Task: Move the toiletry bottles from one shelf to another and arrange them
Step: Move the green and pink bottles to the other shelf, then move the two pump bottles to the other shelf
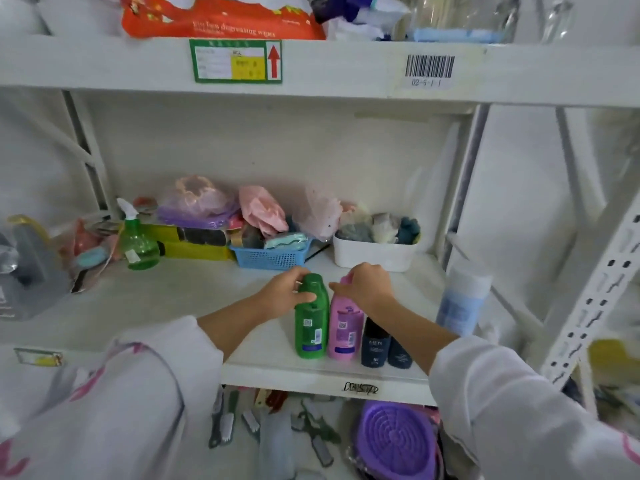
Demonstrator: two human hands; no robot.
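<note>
Left hand (pixel 285 289) clamped on green bottle (pixel 311 318), right hand (pixel 367 284) seemingly closed over pink bottle (pixel 343 329) cap, both upright touching near shelf (pixel 325 377) front edge; a nudge could topple neighbouring dark bottles (pixel 384 344).

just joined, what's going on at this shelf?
A person is lining up bottles at the front of the middle shelf. The left hand grips the top of the green bottle; the right hand grips the cap of the pink bottle beside it. Both stand upright, side by side. Two dark bottles stand to the right of the pink one, and a pale blue bottle further right.
</note>
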